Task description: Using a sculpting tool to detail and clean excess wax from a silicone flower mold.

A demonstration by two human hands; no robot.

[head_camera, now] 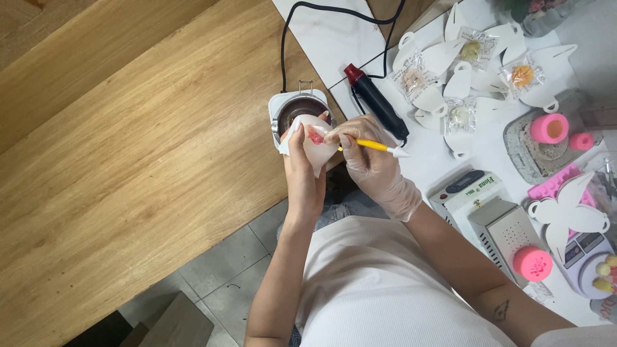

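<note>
White mould in left hand; right hand fingers pinch yellow tool

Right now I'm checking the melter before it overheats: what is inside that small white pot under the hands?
The white pot shows a dark round bowl with brownish contents. The left hand and its white mould cover the near side, so the level cannot be seen.

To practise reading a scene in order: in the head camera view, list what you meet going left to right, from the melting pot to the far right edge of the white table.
Small melting pot → left hand holding a white mould → gloved right hand with a yellow tool → white digital scale → pink cylinder mould
</note>
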